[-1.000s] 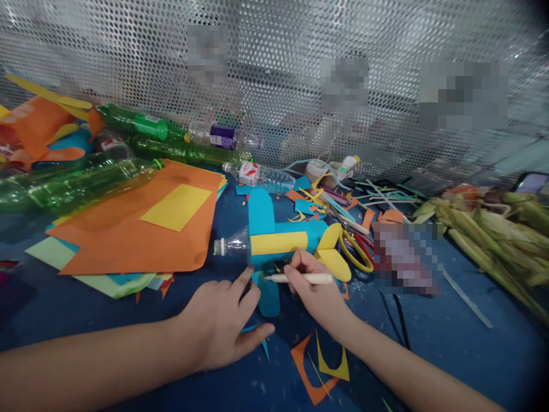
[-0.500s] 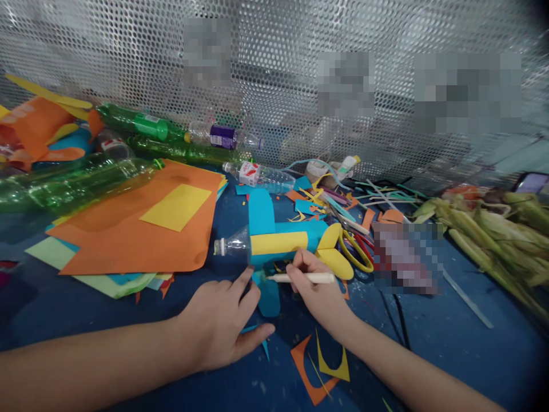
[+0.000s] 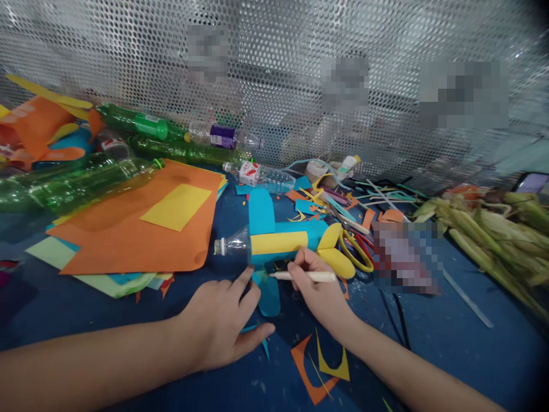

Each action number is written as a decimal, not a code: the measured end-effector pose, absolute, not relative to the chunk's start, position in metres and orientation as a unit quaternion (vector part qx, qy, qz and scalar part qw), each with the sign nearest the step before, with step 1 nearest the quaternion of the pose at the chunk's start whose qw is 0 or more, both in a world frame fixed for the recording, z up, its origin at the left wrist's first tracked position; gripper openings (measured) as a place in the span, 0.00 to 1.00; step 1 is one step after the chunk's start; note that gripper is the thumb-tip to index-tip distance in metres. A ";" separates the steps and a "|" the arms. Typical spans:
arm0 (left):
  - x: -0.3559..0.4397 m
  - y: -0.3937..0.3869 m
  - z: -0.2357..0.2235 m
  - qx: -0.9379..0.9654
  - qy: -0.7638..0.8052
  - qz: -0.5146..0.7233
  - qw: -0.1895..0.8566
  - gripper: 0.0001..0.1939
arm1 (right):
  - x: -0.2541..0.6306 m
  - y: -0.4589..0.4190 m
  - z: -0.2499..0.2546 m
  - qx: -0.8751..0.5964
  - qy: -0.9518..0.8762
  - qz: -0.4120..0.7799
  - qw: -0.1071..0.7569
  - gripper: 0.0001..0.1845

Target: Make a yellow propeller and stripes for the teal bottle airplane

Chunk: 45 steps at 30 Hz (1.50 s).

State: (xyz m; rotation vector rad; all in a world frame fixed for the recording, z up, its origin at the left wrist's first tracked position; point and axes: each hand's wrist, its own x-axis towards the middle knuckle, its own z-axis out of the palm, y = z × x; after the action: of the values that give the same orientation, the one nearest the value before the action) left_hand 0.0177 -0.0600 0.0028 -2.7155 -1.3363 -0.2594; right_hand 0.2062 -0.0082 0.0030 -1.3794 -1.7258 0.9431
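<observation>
A plastic bottle plane (image 3: pixel 232 246) lies on its side, wrapped in blue paper with a yellow strip (image 3: pixel 279 243) along it. A blue wing (image 3: pixel 261 211) points away from me, yellow tail pieces (image 3: pixel 336 257) sit at the right, and a second blue wing (image 3: pixel 269 297) points toward me. My left hand (image 3: pixel 225 323) is open, its index fingertip at this near wing's root, thumb spread. My right hand (image 3: pixel 315 283) pinches a pale pen-like stick (image 3: pixel 321 277), its thin tip at a greenish, wet-looking patch on the near wing.
Left lies a stack of coloured paper (image 3: pixel 128 234) with green bottles (image 3: pixel 86 183) beside it. A clear bottle (image 3: pixel 274 179), scraps and scissors (image 3: pixel 355 252) lie beyond the plane. Cut-out offcuts (image 3: pixel 306 372) are near me, corn husks (image 3: pixel 484 229) at right, perforated metal sheet (image 3: pixel 274 74) behind.
My right hand and the pale stick have shifted very slightly to the right. My left hand and the bottle plane stay in place.
</observation>
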 end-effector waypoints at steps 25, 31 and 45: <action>0.016 -0.061 0.001 -0.892 -0.435 -0.100 0.069 0.27 | 0.214 -0.012 0.009 -0.483 -0.639 0.458 0.385 0.14; 0.016 -0.059 0.002 -0.893 -0.438 -0.083 0.059 0.28 | 0.215 -0.011 0.004 -0.475 -0.648 0.468 0.367 0.04; 0.017 -0.059 0.003 -0.894 -0.439 -0.067 0.063 0.27 | 0.212 -0.006 -0.002 -0.487 -0.640 0.464 0.371 0.11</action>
State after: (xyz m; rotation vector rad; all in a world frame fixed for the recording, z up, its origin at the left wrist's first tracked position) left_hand 0.0175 -0.0590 0.0031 -2.7003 -1.3273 -0.2029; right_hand 0.2121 -0.0062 -0.0016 -1.2486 -1.6415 1.1903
